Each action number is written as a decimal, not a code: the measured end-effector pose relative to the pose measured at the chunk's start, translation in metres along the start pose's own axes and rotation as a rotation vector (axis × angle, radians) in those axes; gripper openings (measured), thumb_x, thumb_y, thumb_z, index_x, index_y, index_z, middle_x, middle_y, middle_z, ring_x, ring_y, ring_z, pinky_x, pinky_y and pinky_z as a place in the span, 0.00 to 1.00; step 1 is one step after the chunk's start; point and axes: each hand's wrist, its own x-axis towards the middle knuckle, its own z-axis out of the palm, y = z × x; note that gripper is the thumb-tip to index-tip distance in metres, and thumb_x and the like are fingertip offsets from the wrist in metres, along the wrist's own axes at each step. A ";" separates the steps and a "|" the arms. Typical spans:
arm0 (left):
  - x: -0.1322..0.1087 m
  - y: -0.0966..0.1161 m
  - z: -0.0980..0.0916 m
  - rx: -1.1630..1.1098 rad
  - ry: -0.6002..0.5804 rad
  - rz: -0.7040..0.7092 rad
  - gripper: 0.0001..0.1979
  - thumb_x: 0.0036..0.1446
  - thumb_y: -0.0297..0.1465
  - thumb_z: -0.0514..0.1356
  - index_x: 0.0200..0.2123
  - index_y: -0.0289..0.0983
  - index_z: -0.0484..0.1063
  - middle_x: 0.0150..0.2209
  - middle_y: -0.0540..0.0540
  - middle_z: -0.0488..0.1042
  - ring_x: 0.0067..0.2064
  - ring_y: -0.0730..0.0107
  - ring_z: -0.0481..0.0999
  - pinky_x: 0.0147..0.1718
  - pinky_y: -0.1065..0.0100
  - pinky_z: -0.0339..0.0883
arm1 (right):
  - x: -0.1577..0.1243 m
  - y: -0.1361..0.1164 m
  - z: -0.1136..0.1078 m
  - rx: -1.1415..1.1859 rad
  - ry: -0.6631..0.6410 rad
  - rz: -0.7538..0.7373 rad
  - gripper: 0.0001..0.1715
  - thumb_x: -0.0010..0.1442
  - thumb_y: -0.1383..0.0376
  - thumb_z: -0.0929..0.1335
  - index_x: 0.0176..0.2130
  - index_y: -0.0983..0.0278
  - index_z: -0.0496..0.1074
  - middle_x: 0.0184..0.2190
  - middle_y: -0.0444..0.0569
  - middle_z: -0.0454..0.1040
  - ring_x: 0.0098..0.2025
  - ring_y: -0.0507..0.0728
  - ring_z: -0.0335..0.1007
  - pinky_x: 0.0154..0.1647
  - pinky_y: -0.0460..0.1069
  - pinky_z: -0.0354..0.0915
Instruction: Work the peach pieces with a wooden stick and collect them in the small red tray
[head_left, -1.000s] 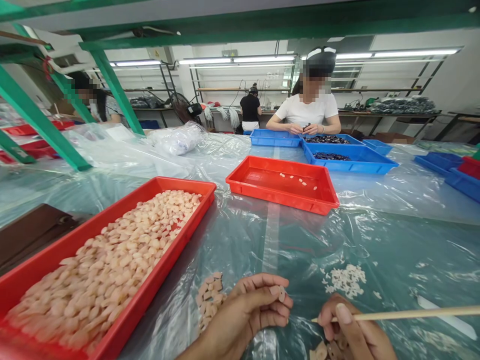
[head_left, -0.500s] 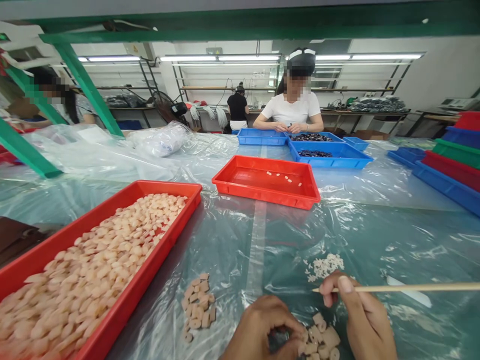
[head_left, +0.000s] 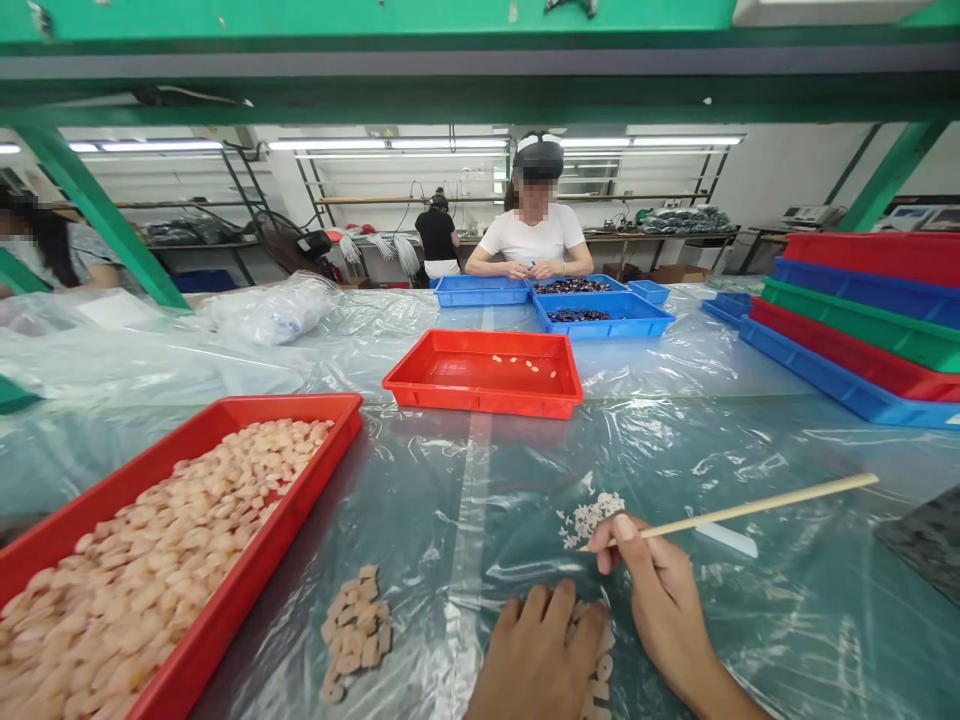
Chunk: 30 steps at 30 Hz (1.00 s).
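Note:
My right hand [head_left: 660, 600] pinches a long thin wooden stick [head_left: 750, 510] that points away to the right. My left hand [head_left: 540, 655] lies with its fingers stretched flat over a small heap of beige plastic pieces [head_left: 600, 672] near the table's front edge. Another small pile of beige pieces [head_left: 356, 630] lies to the left of that hand. A scatter of tiny white bits [head_left: 589, 517] sits just beyond my right hand. A red tray [head_left: 300, 500] heaped with pale pink pieces is at the left.
A second red tray [head_left: 480, 395] with a few pieces stands mid-table. Blue trays [head_left: 600, 320] are in front of a seated person in white [head_left: 532, 240]. Stacked coloured trays [head_left: 862, 310] are at the right. Clear plastic sheeting covers the table.
My left hand dropped from holding a piece up to lying flat on the heap in front. The stick in my right hand tilted upward. The view shifted right and up.

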 end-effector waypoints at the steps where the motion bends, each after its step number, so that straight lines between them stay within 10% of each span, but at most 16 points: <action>1: 0.003 0.005 0.003 0.032 0.006 -0.016 0.16 0.61 0.32 0.57 0.53 0.40 0.67 0.45 0.39 0.73 0.38 0.56 0.72 0.33 0.65 0.63 | 0.000 -0.001 0.000 0.003 -0.002 -0.007 0.24 0.66 0.54 0.60 0.26 0.62 0.73 0.19 0.42 0.65 0.24 0.53 0.63 0.27 0.47 0.59; 20: 0.015 0.028 0.025 0.003 -0.131 0.086 0.12 0.52 0.33 0.64 0.39 0.35 0.71 0.33 0.40 0.73 0.31 0.55 0.73 0.19 0.70 0.61 | 0.002 -0.005 0.000 0.002 -0.013 -0.002 0.25 0.66 0.55 0.59 0.24 0.63 0.71 0.18 0.41 0.64 0.23 0.53 0.62 0.27 0.47 0.58; 26: -0.001 0.030 0.039 -0.120 0.120 0.044 0.09 0.60 0.27 0.53 0.40 0.37 0.72 0.25 0.40 0.71 0.20 0.64 0.69 0.16 0.70 0.47 | 0.002 -0.003 -0.001 0.006 -0.031 0.013 0.26 0.66 0.54 0.59 0.25 0.63 0.72 0.18 0.41 0.63 0.23 0.53 0.61 0.26 0.47 0.58; 30: 0.005 0.030 0.025 -0.478 -0.021 -0.089 0.05 0.55 0.27 0.58 0.34 0.37 0.73 0.25 0.40 0.70 0.21 0.65 0.66 0.18 0.69 0.46 | 0.003 -0.002 -0.001 0.003 -0.041 0.015 0.26 0.66 0.53 0.58 0.24 0.63 0.71 0.18 0.42 0.63 0.23 0.53 0.62 0.27 0.47 0.58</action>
